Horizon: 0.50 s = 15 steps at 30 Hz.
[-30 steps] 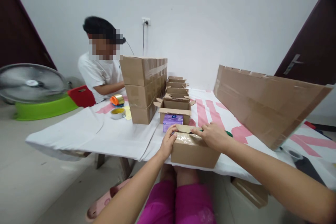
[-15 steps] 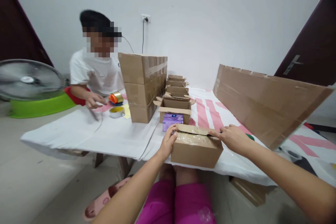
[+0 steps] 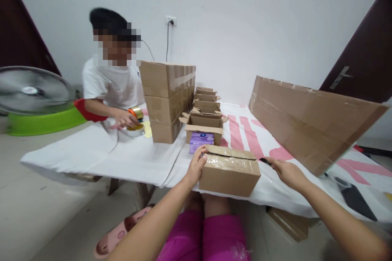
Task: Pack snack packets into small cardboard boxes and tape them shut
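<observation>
A small cardboard box [image 3: 228, 177] with shiny clear tape over its top lies in front of me at the table's edge. Its long top flap stands slightly raised along the far side. My left hand [image 3: 197, 167] grips the box's upper left corner, fingers bent over the edge. Just right of the box, apart from it, my right hand [image 3: 284, 171] is closed around a small dark cutter [image 3: 265, 161] pointing left toward the flap. Behind the box, a purple packet [image 3: 201, 142] stands against an open cardboard carton [image 3: 204, 121].
Several open cartons [image 3: 206, 98] line up toward the wall, beside a tall stack of taped boxes [image 3: 157, 102]. A large cardboard panel [image 3: 309, 122] leans at right. Across the table, a person [image 3: 113, 77] reaches to tape rolls [image 3: 136, 113]. A fan [image 3: 30, 89] stands left.
My right hand has moved right, off the box's flap, taking the cutter along. My left hand stays on the box. The other person's hand has moved right onto the tape rolls.
</observation>
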{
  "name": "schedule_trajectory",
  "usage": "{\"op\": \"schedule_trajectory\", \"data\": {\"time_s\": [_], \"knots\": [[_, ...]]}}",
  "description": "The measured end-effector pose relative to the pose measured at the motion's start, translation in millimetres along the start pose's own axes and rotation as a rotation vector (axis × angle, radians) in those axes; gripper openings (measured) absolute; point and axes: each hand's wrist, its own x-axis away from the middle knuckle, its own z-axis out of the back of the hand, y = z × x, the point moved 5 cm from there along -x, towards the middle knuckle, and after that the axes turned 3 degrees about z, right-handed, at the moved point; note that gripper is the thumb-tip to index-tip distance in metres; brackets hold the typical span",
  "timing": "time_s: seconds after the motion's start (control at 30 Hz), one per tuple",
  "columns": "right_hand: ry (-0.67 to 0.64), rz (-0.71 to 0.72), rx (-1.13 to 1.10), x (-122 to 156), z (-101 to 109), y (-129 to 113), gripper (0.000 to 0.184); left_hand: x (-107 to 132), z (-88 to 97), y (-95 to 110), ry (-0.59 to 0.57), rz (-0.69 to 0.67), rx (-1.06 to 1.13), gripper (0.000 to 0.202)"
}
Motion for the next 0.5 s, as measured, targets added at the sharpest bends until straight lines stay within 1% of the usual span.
{"op": "schedule_trajectory", "data": {"time_s": [0.07, 0.13, 0.2, 0.27, 0.33, 0.37, 0.43, 0.5], "knots": [[-0.044, -0.024, 0.002, 2, -24, 8, 0.046, 0, 0.2, -1, 0.010, 0.007, 0.006, 0.032], [-0.086, -0.014, 0.017, 3, -45, 10, 0.045, 0, 1.0, -1, 0.018, 0.010, 0.006, 0.032], [-0.108, -0.003, 0.025, 4, -58, 9, 0.044, 0, 1.6, -2, 0.010, 0.008, 0.006, 0.033], [-0.115, -0.005, 0.019, 2, -65, 6, 0.041, 0, 2.0, -2, -0.004, 0.008, 0.005, 0.033], [-0.102, -0.008, 0.002, -2, -63, 4, 0.037, 0, 2.4, -3, -0.009, 0.016, 0.001, 0.034], [-0.084, -0.009, -0.009, -5, -59, 3, 0.035, 0, 2.6, -4, -0.006, 0.018, -0.003, 0.034], [-0.014, -0.019, -0.035, -12, -43, 1, 0.032, 0, 3.0, -5, 0.010, 0.018, -0.009, 0.035], [0.091, -0.038, -0.060, -22, -20, -5, 0.033, 0, 2.4, -5, 0.016, 0.007, -0.013, 0.035]]}}
